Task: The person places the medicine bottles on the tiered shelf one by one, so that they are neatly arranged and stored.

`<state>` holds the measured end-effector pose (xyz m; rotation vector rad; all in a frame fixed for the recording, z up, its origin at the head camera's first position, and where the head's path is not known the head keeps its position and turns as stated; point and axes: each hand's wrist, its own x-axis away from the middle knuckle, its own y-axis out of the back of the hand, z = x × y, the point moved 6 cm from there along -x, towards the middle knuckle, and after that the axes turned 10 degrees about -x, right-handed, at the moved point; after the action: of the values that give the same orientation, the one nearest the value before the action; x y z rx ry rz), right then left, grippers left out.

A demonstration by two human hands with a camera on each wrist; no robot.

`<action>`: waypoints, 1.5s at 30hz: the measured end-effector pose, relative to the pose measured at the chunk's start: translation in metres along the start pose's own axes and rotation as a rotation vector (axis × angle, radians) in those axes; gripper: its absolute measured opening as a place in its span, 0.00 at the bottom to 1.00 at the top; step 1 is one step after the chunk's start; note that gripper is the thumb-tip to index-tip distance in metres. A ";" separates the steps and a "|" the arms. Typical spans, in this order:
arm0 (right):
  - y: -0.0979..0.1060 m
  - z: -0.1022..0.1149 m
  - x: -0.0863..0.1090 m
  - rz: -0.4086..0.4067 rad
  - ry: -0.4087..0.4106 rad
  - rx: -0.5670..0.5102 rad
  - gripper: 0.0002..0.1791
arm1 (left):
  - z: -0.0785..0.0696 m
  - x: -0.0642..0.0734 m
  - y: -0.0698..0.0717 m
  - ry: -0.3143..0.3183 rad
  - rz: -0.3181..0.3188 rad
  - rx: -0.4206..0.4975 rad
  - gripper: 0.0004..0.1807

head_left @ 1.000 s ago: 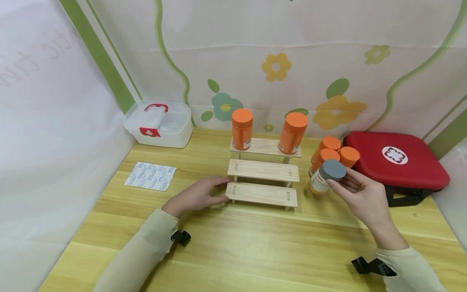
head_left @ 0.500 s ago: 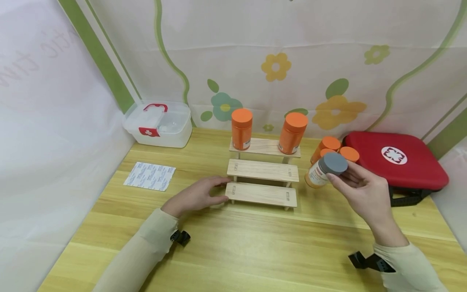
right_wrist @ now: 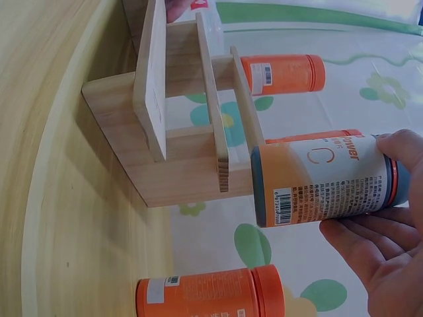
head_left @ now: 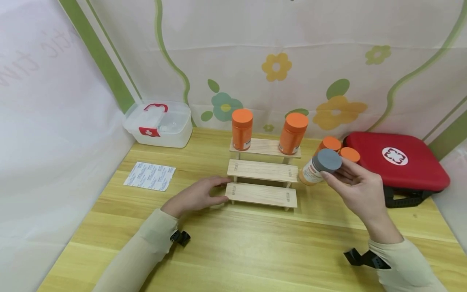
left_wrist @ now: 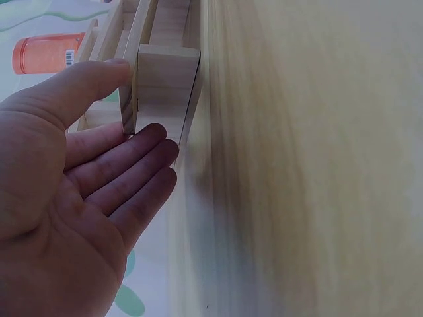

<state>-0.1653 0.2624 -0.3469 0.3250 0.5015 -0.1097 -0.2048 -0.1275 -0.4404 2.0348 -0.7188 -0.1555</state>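
A three-step wooden display rack (head_left: pixel 263 170) stands mid-table, with two orange-lidded pill bottles on its top step, one at the left (head_left: pixel 242 129) and one at the right (head_left: pixel 293 134). My left hand (head_left: pixel 198 195) is at the rack's left end; in the left wrist view its thumb and index finger pinch the lowest board's edge. My right hand (head_left: pixel 359 190) grips a grey-lidded supplement bottle (head_left: pixel 311 173) by its lid. This bottle is tilted and raised beside the rack's right end, its printed label showing in the right wrist view (right_wrist: pixel 324 178).
Behind the right hand stand more orange bottles (head_left: pixel 330 144), partly hidden. A red first-aid case (head_left: pixel 368 162) lies at the right. At the back left sits a clear box (head_left: pixel 175 136) with a red handle; a printed white packet (head_left: pixel 150 176) lies before it.
My right hand has lifted the grey-lidded bottle away from the orange bottles and carried it left toward the rack. My left hand stays in place on the rack.
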 end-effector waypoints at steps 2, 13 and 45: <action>-0.003 0.002 -0.001 0.011 0.012 -0.007 0.33 | 0.000 0.000 0.000 -0.004 -0.001 -0.003 0.35; -0.016 0.012 -0.006 0.024 0.051 -0.040 0.36 | 0.001 0.001 0.000 0.002 0.001 -0.010 0.35; -0.064 0.028 -0.020 0.094 0.174 -0.184 0.33 | 0.001 0.000 0.000 -0.019 0.011 0.011 0.35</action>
<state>-0.1817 0.1937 -0.3319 0.1782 0.6624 0.0564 -0.2054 -0.1278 -0.4411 2.0421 -0.7434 -0.1648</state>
